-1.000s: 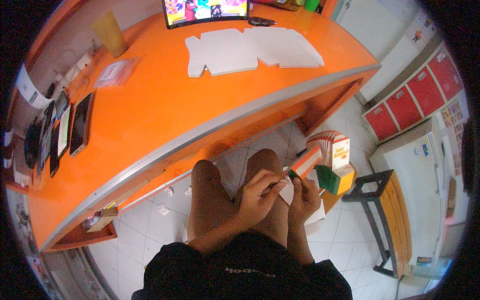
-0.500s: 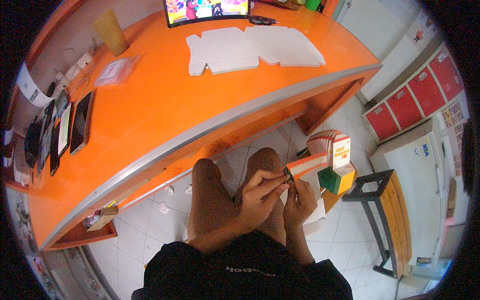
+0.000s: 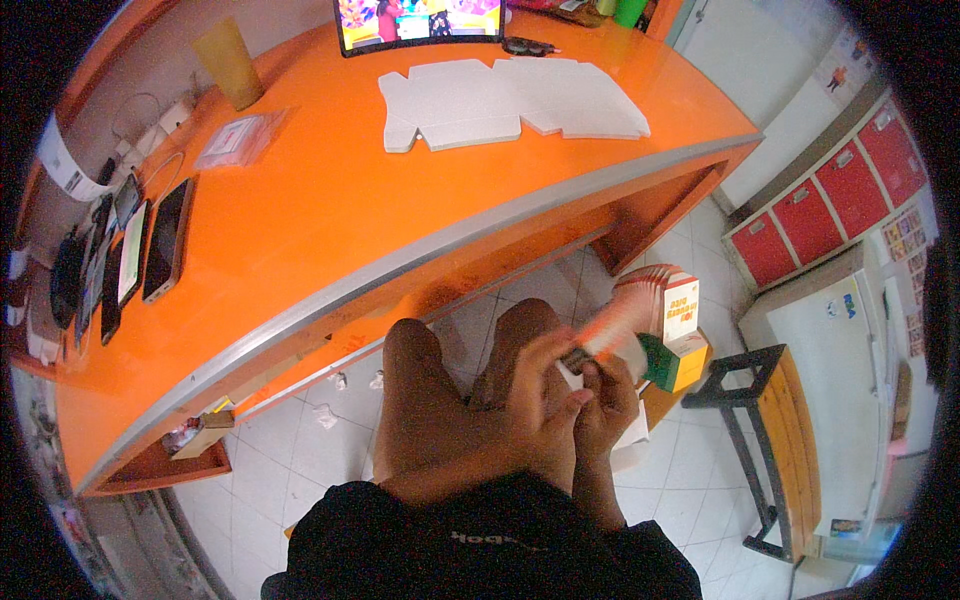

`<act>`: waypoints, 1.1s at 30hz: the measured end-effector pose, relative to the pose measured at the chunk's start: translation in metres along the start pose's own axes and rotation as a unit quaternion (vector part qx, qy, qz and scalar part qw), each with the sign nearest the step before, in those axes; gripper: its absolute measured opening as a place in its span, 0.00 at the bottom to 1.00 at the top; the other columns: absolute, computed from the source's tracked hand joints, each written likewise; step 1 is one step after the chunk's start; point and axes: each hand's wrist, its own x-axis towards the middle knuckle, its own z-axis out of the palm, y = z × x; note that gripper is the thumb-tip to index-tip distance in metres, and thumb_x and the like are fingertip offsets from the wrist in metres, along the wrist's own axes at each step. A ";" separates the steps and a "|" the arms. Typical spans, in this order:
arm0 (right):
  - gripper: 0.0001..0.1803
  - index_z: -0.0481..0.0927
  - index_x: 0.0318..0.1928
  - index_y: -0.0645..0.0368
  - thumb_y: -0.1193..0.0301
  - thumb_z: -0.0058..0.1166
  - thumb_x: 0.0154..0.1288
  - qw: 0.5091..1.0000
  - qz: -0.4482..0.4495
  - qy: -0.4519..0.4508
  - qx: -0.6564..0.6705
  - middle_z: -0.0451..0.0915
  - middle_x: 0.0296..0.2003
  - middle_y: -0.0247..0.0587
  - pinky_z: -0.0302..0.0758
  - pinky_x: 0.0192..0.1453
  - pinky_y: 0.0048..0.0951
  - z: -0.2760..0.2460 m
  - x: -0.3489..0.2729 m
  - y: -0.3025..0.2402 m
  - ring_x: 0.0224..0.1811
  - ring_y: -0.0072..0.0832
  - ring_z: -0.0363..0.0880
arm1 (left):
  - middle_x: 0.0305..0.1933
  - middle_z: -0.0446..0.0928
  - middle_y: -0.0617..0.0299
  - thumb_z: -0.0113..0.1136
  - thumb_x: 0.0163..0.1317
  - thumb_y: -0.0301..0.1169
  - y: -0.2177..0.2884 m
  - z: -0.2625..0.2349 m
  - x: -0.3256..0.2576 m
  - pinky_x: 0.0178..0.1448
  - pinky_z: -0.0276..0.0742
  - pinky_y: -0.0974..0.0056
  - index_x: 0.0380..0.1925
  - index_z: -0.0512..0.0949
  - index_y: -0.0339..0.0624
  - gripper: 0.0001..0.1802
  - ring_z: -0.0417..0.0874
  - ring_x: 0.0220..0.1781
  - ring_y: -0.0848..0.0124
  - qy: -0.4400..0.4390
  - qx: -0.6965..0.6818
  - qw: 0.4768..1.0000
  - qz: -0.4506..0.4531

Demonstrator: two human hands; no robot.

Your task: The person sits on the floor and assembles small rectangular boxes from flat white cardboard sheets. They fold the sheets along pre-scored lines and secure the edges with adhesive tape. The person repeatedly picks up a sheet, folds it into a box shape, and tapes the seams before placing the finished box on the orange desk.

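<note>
Right up close, there's the dark shirt (image 3: 480, 550), and just beyond it the bare knees (image 3: 415, 350), with both hands over the lap, a spot that presumably lets the elbows stay tucked in. The right hand (image 3: 607, 400) has a snug grip, thumb and fingers pressed on the near end of a blurred orange-and-white piece (image 3: 615, 335); pinching it there seems to leave the rest free to stick out. The left hand (image 3: 545, 400) sits right against it, smeared by blur, fingers curled, and I can't tell whether its grip is closed on the piece or only steadying it. Something small and dark shows between the two; too blurred to name!

Just past the right hand, here's a fanned stack (image 3: 640, 292) of similar orange-edged pieces, beside a white-and-orange block (image 3: 682, 305) and a green-and-yellow box (image 3: 687, 368). They're bunched on that side, likely for an easy reach. Down on the tiles to the left lie crumpled scraps (image 3: 325, 415).

Now up to the orange worktop (image 3: 330, 200)! White cut-out card sheets (image 3: 455, 105) lie flat on it, notched along the edges, perhaps spread so they keep from creasing. Phones (image 3: 167, 240) line up at the far left, apparently out of the way, near a clear packet (image 3: 240, 140) and a yellow cup (image 3: 230, 65). At the back, a lit screen (image 3: 420, 22) faces the seat, handy for watching.
</note>
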 end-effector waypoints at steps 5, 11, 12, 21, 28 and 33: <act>0.10 0.74 0.39 0.62 0.81 0.56 0.56 0.968 0.175 -0.155 0.090 0.78 0.35 0.42 0.76 0.42 0.26 -0.003 -0.006 0.011 0.37 0.27 0.78 | 0.42 0.75 0.47 0.61 0.58 0.37 -0.014 -0.014 0.010 0.49 0.73 0.61 0.41 0.76 0.34 0.17 0.79 0.45 0.61 -0.001 0.033 0.997 -0.075; 0.17 0.75 0.43 0.63 0.73 0.64 0.52 0.945 -0.065 -0.053 -0.317 0.78 0.35 0.43 0.75 0.44 0.36 -0.008 0.004 -0.025 0.37 0.41 0.79 | 0.21 0.74 0.53 0.61 0.59 0.34 -0.047 -0.043 0.026 0.24 0.71 0.65 0.27 0.73 0.37 0.12 0.76 0.21 0.71 0.205 0.214 0.955 0.007; 0.16 0.77 0.42 0.63 0.72 0.62 0.54 0.940 -0.010 -0.100 -0.325 0.78 0.35 0.48 0.74 0.45 0.37 -0.016 0.007 -0.020 0.39 0.44 0.78 | 0.20 0.74 0.53 0.60 0.60 0.34 -0.049 -0.047 0.029 0.23 0.70 0.65 0.26 0.72 0.37 0.12 0.75 0.19 0.73 0.219 0.200 0.955 -0.009; 0.13 0.77 0.42 0.67 0.71 0.51 0.61 0.961 0.084 -0.185 -0.185 0.80 0.37 0.55 0.74 0.45 0.35 -0.035 -0.014 0.041 0.39 0.45 0.80 | 0.33 0.78 0.66 0.57 0.61 0.41 -0.075 -0.060 0.040 0.40 0.75 0.70 0.41 0.77 0.43 0.14 0.79 0.34 0.76 0.028 -0.251 0.866 -0.431; 0.21 0.69 0.54 0.63 0.67 0.50 0.64 0.963 0.150 -0.169 -0.149 0.75 0.46 0.50 0.70 0.52 0.34 -0.041 0.013 0.031 0.46 0.39 0.75 | 0.35 0.79 0.64 0.47 0.64 0.51 -0.168 -0.059 -0.023 0.33 0.76 0.70 0.38 0.77 0.43 0.23 0.79 0.28 0.75 -0.067 -0.598 0.649 -0.464; 0.35 0.57 0.65 0.61 0.69 0.51 0.56 0.972 0.227 -0.049 0.037 0.71 0.53 0.44 0.69 0.53 0.28 -0.045 0.099 -0.011 0.51 0.29 0.71 | 0.29 0.78 0.66 0.41 0.67 0.52 -0.122 -0.067 -0.001 0.24 0.70 0.75 0.36 0.77 0.44 0.24 0.73 0.22 0.76 -0.055 -0.632 0.647 -0.423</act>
